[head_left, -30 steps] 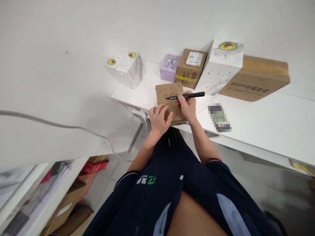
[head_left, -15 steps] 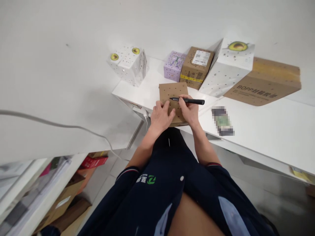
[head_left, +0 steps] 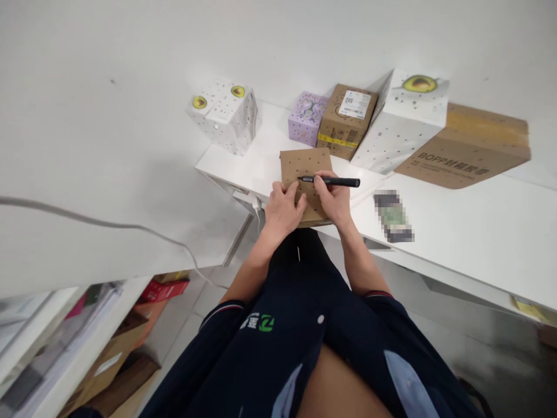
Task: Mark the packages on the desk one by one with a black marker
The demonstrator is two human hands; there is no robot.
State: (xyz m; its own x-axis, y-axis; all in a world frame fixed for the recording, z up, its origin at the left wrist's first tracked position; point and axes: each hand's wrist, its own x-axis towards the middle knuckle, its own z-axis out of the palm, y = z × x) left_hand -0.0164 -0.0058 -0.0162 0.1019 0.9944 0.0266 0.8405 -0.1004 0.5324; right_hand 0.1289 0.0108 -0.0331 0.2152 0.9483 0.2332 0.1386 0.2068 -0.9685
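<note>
A flat brown piece of cardboard [head_left: 307, 162], dotted with small dark marks, lies at the front edge of the white table. It looks like the top of a stack or a flat box; which one I cannot tell. My left hand [head_left: 284, 208] rests on its left side, fingers spread and pressing down. In my right hand [head_left: 334, 200] is a black marker pen [head_left: 342, 182], gripped between thumb and fingers. The pen lies nearly level, its tip pointing left at the cardboard, close to my left fingertips. Whether the tip touches the surface I cannot tell.
Along the wall stand a white avocado box [head_left: 230, 119], a purple box [head_left: 307, 119], a taped brown carton [head_left: 343, 125], a tall white box [head_left: 404, 122] and a large carton [head_left: 474, 151]. A blurred-out phone-like object [head_left: 394, 216] lies right on the table [head_left: 491, 232]. A cable [head_left: 108, 222] hangs left.
The pen tip has shifted slightly left and down on the cardboard, with my right hand. My left hand stays in place. The whole view has moved a little.
</note>
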